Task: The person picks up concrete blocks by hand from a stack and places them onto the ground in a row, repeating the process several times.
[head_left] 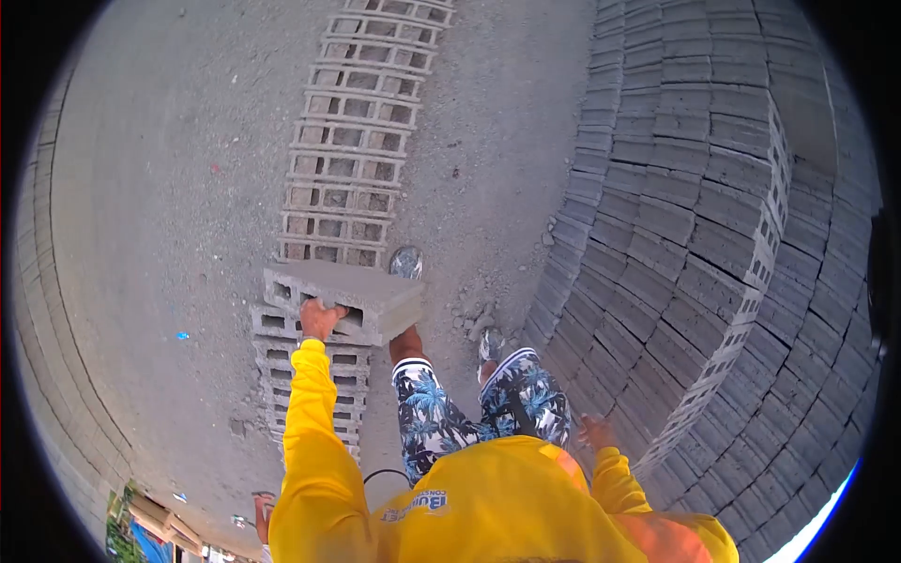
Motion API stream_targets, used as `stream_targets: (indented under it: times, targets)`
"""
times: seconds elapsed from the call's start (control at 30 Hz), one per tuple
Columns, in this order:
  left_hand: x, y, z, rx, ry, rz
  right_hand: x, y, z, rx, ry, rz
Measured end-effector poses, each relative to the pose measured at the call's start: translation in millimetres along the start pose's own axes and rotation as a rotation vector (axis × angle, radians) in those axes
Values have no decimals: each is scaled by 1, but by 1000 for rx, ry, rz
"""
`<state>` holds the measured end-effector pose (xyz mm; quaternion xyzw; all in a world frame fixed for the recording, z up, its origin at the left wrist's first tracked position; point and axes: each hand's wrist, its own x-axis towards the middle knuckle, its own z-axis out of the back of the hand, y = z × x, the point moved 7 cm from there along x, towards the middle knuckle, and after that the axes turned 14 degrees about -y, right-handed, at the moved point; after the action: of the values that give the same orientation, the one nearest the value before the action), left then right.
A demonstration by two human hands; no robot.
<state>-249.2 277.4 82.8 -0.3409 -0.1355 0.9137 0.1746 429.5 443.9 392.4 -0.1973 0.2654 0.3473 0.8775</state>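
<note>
My left hand (321, 319) grips a grey hollow concrete block (349, 293), its fingers hooked into a hole in the block's side. The block is tilted, its broad face up, and overlaps a long row of hollow blocks (349, 155) on the ground. More blocks of that row (345, 394) show below my hand. Out to the side, my right hand (596, 432) hangs with its fingers apart and nothing in them. It is nearest to a tall stack of concrete blocks (648, 281).
My shoes (406, 263) stand on gravelly ground between the row and the stack. Loose rubble (474, 321) lies at the stack's foot. Another block wall (70, 328) curves along the far left. Part of another person (264, 514) shows at the lower left.
</note>
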Motion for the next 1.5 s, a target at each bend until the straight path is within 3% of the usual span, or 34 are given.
stream_targets:
  times: [0.1,0.2,0.27,0.33,0.43,0.5,0.6,0.63,0.67,0.7,0.77,0.83,1.0,1.1,1.27,1.5]
  targets:
    - [-46,-79,28,-259,52,64,-8,-6,-1,163,-6,102]
    - [-82,-161,43,-346,43,65,-7,5,11,141,-87,204]
    - [-95,-202,43,-407,-63,-28,-3,24,25,269,-227,319]
    - [-109,-255,41,-512,118,75,11,47,43,377,-360,435]
    - [-129,-347,54,-670,82,-8,7,126,94,670,-250,333]
    - [-139,-412,78,-711,9,-230,-5,188,142,736,-272,497]
    - [-158,-531,98,-647,-94,-346,-6,281,208,856,-303,811]
    - [-158,-566,97,-621,11,-313,-3,311,231,896,-310,926]
    - [-157,-595,96,-581,112,-273,6,343,246,901,-162,918]
    - [-130,-606,81,-651,-7,-249,7,374,264,811,-372,1325]
    - [-150,-689,93,-563,-4,-406,27,425,294,830,-94,1258]
    - [-158,-781,104,-545,6,-491,39,462,340,1046,-137,1223]
    - [-200,-983,116,-717,52,-358,90,506,450,1231,-323,1153]
    - [-236,-1084,116,-591,52,-544,124,531,499,1403,-491,1092]
    - [-242,-1186,72,-472,136,-704,198,549,556,1549,-581,934]
    - [-258,-1269,13,-387,167,-836,275,547,592,1660,-607,762]
